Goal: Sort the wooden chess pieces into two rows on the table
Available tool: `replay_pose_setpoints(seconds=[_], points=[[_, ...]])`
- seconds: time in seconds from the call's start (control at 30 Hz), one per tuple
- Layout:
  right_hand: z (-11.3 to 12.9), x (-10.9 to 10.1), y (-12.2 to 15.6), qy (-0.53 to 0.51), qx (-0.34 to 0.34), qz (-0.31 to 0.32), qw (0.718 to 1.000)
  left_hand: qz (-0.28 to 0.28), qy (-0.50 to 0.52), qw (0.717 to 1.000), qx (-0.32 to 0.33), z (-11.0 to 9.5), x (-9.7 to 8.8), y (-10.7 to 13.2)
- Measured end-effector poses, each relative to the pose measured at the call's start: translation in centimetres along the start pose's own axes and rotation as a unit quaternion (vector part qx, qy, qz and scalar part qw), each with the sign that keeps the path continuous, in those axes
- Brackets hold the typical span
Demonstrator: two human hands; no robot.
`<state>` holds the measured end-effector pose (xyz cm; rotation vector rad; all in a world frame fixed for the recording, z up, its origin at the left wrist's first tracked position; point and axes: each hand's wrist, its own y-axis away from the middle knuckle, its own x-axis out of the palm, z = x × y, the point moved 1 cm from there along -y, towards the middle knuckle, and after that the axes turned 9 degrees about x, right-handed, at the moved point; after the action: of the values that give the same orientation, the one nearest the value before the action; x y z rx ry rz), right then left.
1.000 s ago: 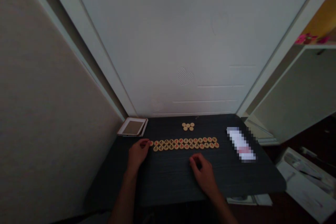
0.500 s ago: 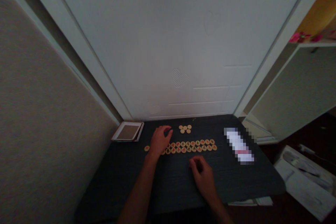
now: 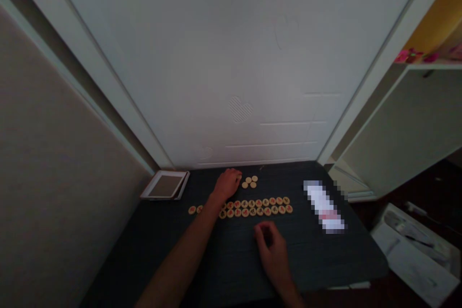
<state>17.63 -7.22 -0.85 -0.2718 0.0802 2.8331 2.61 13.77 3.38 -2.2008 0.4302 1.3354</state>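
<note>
Round wooden Chinese chess pieces (image 3: 252, 211) with red and dark characters lie in two long rows across the dark table. Behind them is a small cluster of plain-faced pieces (image 3: 248, 180). My left hand (image 3: 228, 184) reaches over the rows, its fingers closed at a plain Chinese chess piece (image 3: 238, 178) on the cluster's left side. The left forearm hides part of the rows. In front of the rows my right hand (image 3: 270, 243) rests with curled fingers, thumb and index finger close together; nothing shows in it.
A shallow box or frame (image 3: 183, 186) lies at the table's back left corner. A blurred-out bright object (image 3: 325, 207) is on the right side. The white panel (image 3: 288, 144) stands behind the table (image 3: 335, 260). A white box (image 3: 415, 250) sits lower on the right.
My left hand has moved from above the rows back to the plain pieces, its fingers now at the leftmost one. My right hand stays in place. The view has shifted slightly.
</note>
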Motion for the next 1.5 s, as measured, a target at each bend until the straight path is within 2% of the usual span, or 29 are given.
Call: replay_pose_setpoints(seconds=[0.17,0.27,0.33,0.4,0.47,0.57,0.63,0.73,0.83,1.13,1.37,1.5], points=[[0.3,-0.1,0.1,0.002,0.007,0.004,1.000,-0.026,-0.003,0.999,-0.021,-0.3,-1.9,0.8],[0.3,-0.1,0.1,-0.006,0.004,-0.003,1.000,-0.045,0.026,0.999,-0.006,-2.5,-3.2,3.1],[0.3,-0.2,0.1,-0.010,-0.004,-0.009,1.000,-0.060,0.117,0.991,0.017,-4.6,-3.4,5.6],[0.4,-0.2,0.1,-0.010,-0.023,-0.009,1.000,-0.062,0.204,0.977,0.015,-6.6,-2.9,8.5],[0.5,-0.2,0.1,-0.012,-0.052,-0.001,0.999,-0.065,0.286,0.956,-0.022,-8.2,-1.9,11.4],[0.7,-0.2,0.2,-0.015,-0.090,0.014,0.996,-0.066,0.392,0.914,-0.083,-9.3,-0.1,14.5],[0.9,-0.2,0.3,-0.008,-0.106,0.029,0.994,-0.066,0.439,0.889,-0.110,-9.4,0.7,15.7],[1.0,-0.2,0.4,0.007,-0.124,0.066,0.990,-0.068,0.488,0.861,-0.122,-9.2,1.2,16.4],[0.9,-0.1,0.5,0.013,-0.134,0.079,0.988,-0.073,0.508,0.850,-0.117,-9.1,1.2,16.6],[0.4,0.1,0.5,0.032,-0.133,0.082,0.987,-0.083,0.496,0.856,-0.122,-9.4,1.1,16.8],[0.2,0.2,0.6,0.050,-0.117,0.075,0.989,-0.088,0.464,0.874,-0.117,-9.8,0.7,16.8],[0.3,0.3,0.7,0.055,-0.113,0.075,0.989,-0.099,0.465,0.871,-0.122,-9.9,0.8,16.8]])
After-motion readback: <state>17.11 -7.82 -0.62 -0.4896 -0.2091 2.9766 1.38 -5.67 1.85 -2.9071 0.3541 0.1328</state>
